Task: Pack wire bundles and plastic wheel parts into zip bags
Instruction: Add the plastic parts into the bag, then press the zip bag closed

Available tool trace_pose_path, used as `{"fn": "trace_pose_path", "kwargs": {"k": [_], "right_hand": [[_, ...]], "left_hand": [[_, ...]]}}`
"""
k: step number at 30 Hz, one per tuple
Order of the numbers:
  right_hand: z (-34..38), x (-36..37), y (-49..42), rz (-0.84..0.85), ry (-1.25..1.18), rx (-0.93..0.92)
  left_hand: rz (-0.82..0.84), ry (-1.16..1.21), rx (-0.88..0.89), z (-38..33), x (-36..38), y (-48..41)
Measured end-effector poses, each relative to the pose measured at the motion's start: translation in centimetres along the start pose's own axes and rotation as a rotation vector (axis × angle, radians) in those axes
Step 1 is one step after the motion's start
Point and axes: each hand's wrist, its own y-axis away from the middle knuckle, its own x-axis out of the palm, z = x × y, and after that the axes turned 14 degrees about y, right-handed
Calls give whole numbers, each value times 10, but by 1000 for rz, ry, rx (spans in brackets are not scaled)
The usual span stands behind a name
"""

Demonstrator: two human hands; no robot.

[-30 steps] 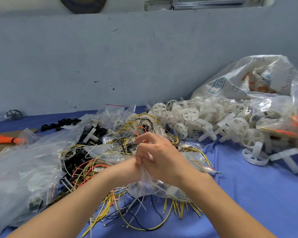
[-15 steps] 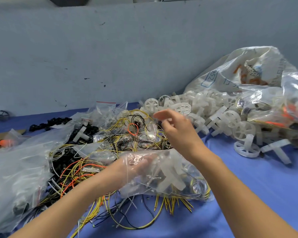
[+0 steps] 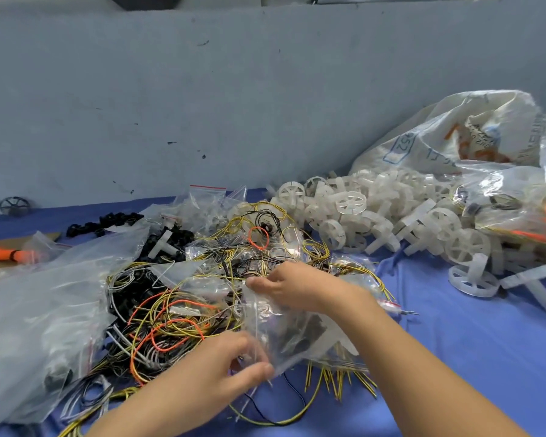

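the grey wall (image 3: 202, 105) took up most of the back, with the blue cloth (image 3: 470, 357) spread over the work surface in front of it. at far right sat a big white woven sack (image 3: 438, 134) with blue and orange print on it. i could make out "952" in a blue box, but it was sideways and the rest of the lettering was too warped to read. a pile of white plastic wheel parts (image 3: 375, 216) spilled out beside it, spoked wheels and flat strips all mixed together. on the left lay a heap of clear bags (image 3: 38, 304), and the middle was a tangle of yellow, orange and black wire bundles (image 3: 177, 313). one small bag at the back had a red zip strip (image 3: 208, 187). an orange bundle (image 3: 0, 256) lay at the left edge, some black clips (image 3: 104, 223) behind the wires.

the zip bag (image 3: 284, 335) being worked on was front and centre, lying on top of the wires, with white parts and dark bits visible inside. the right hand (image 3: 297, 287) pinched its top edge, fingers curled on the plastic. the left hand (image 3: 221, 364) pinched the lower left corner between thumb and fingers.
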Motion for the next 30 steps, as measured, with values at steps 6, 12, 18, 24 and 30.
{"fn": "trace_pose_path", "kwargs": {"k": [6,12,18,24,30], "right_hand": [[-22,-14,8,-148,-433,-27],[-7,-55,40,-557,-853,-126],[24,-85,74,-745,-1005,-271],[29,-77,81,-636,-1139,-248],[16,-67,76,-414,-1410,-273]], "left_hand": [[-138,33,31,-5,-36,-2],[-333,-122,67,-31,-83,12],[-604,-367,353,-90,-127,33],[-642,-401,381,-106,-128,45],[-526,59,344,-97,-124,41]]}}
